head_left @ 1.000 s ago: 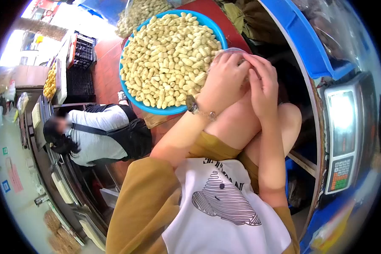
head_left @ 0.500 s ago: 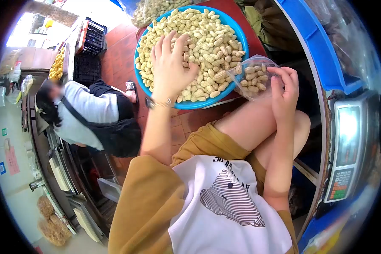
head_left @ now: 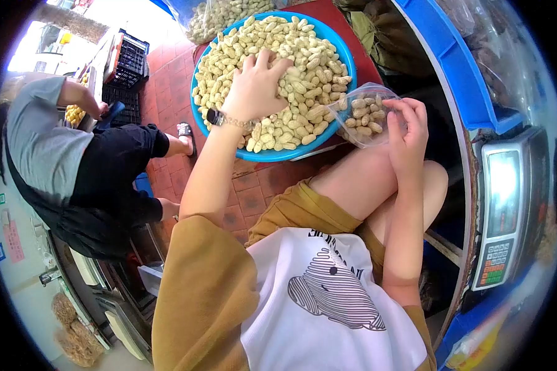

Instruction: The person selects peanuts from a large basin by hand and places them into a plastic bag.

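Note:
A blue basin (head_left: 353,59) heaped with unshelled peanuts (head_left: 303,55) stands in front of me. My left hand (head_left: 257,93), with a watch and a bracelet at the wrist, rests palm down on the heap. Its fingers are spread and its fingertips touch or sink in among the peanuts. My right hand (head_left: 408,123) grips the edge of a clear plastic bag (head_left: 387,93) between thumb and fingers. Peanuts lie in this bag, which sits against the basin's right rim above my knee.
A person (head_left: 49,142) stands at the left beside black crates (head_left: 130,59). A digital scale (head_left: 501,204) and a blue tray (head_left: 455,59) are on the right. Another bag of peanuts (head_left: 220,18) lies behind the basin, which stands on a red surface (head_left: 362,55).
My left hand has shifted across the peanuts, its fingers turning rightward. The other person has risen from a bent posture and moved left. My right hand still holds the bag.

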`<state>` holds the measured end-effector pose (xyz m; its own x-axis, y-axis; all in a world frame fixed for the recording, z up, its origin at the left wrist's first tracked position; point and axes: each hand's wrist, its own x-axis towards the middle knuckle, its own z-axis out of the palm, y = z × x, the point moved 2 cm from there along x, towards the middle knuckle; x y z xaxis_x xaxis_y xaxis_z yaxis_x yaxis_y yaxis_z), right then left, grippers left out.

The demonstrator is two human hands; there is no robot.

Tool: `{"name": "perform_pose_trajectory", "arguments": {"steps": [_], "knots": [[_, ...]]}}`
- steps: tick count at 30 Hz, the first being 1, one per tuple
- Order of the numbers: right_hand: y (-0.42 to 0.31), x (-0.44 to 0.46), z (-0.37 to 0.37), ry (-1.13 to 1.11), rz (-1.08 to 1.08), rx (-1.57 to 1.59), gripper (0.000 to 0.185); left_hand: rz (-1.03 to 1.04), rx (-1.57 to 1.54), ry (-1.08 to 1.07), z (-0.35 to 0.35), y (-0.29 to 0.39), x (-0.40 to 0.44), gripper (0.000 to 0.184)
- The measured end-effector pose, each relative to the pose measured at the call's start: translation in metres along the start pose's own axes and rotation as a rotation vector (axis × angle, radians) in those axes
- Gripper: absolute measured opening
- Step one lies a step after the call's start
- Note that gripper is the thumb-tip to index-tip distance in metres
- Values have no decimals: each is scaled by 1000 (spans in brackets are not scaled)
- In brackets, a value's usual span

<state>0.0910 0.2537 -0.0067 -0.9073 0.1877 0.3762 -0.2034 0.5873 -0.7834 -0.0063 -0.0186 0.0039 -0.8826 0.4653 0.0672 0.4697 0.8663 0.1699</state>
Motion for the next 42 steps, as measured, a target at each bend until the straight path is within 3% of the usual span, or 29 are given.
{"name": "perform_pose_trajectory", "arguments": {"steps": [9,21,28,35,39,41,42], "knots": [[5,-1,2,-1,-15,-14,15,51,83,2,8,-7,-3,58],[4,-2,2,-13,-12,-25,16,89,56,283,21,-12,-7,43],[5,-3,4,-18,-15,-50,14,57,53,331,22,-5,5,26],[4,-3,3,-7,-14,-32,14,-131,-34,342,22,-11,23,18],[5,-3,3,-1,-22,-33,15,-304,-417,472,16,-29,23,20],[5,-3,3,3,-19,-24,15,-497,-853,377,-1,-29,17,19],[5,-3,2,4,-16,-27,15,-495,-1190,411,0,-34,17,18]]}}
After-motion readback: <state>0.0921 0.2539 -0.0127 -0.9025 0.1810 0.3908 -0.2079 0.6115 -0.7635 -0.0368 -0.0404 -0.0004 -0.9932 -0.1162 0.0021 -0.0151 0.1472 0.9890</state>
